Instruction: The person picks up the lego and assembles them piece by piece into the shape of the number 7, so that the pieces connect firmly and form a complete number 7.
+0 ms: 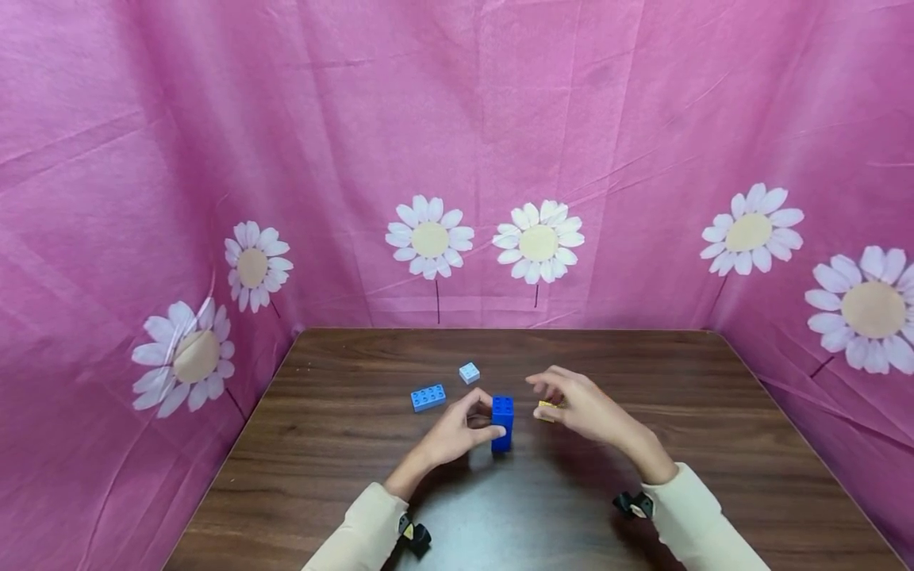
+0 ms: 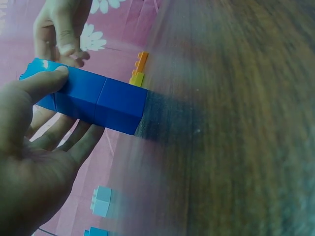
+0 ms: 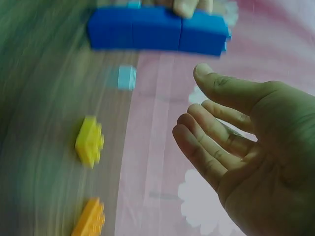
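My left hand point(image 1: 451, 434) grips an upright stack of dark blue toy bricks point(image 1: 503, 408), thumb on the near side and fingers behind. In the left wrist view, the stack shows three bricks, its lower end at or very near the tabletop. My right hand point(image 1: 581, 406) hovers to the right of the stack, fingers relaxed and holding nothing; the right wrist view shows a gap between its thumb and the stack. Below this hand lies a yellow brick point(image 3: 88, 141), partly covered by the fingers in the head view. An orange brick point(image 3: 89, 219) lies beyond the yellow one.
A pale blue square brick point(image 1: 469, 373) lies behind the stack. To its left is a longer mid-blue brick point(image 1: 428, 398). Everything lies on a dark wooden table point(image 1: 343, 468), bordered at the back and sides by a pink flowered curtain point(image 1: 485, 143).
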Available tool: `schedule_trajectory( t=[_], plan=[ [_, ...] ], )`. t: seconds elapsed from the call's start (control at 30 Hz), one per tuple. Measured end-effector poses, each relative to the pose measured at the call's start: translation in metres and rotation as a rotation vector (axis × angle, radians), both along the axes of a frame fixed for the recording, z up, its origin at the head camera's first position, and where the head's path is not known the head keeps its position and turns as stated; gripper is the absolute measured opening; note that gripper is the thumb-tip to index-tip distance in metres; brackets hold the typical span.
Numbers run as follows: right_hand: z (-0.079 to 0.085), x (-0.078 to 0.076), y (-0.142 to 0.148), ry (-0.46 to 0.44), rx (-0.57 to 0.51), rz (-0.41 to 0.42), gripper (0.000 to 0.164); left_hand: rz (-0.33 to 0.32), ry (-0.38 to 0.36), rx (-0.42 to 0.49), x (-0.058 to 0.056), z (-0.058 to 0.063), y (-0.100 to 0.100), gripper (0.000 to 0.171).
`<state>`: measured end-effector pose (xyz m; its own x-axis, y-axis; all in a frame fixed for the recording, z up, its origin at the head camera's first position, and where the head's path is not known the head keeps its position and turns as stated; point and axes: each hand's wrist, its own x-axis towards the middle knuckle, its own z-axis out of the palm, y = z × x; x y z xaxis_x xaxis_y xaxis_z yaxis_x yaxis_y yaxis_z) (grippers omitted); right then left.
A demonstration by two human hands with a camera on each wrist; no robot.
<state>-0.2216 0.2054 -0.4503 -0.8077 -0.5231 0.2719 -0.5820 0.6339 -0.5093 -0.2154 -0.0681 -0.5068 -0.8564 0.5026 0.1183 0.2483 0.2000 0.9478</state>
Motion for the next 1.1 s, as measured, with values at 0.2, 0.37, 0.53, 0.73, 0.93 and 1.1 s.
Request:
schedule_trajectory(
  t=[0.2,0.37,0.53,0.73,0.93,1.1],
  plan=[
    [-0.008,-0.010,0.033,-0.023,-0.053,-0.103,0.036,-0.009,-0.009,0.013,0.000,0.000,0.000,0.026],
    [-0.016,-0.018,0.053,-0.035,-0.040,-0.136,0.033,-0.006,-0.007,0.012,0.001,0.001,-0.001,0.026],
    [-0.026,-0.024,0.067,-0.046,-0.025,-0.171,0.035,-0.005,-0.009,-0.005,0.001,0.002,-0.001,0.027],
    [-0.036,-0.028,0.076,-0.027,0.025,-0.217,0.034,-0.005,-0.008,-0.011,0.001,0.002,0.000,0.026],
    [-0.046,-0.032,0.082,-0.030,0.091,-0.255,0.034,-0.013,-0.012,-0.012,0.000,0.003,-0.001,0.027],
    [-0.054,-0.034,0.085,-0.044,0.158,-0.269,0.044,-0.014,-0.010,-0.014,-0.001,0.002,-0.001,0.027]
  ],
)
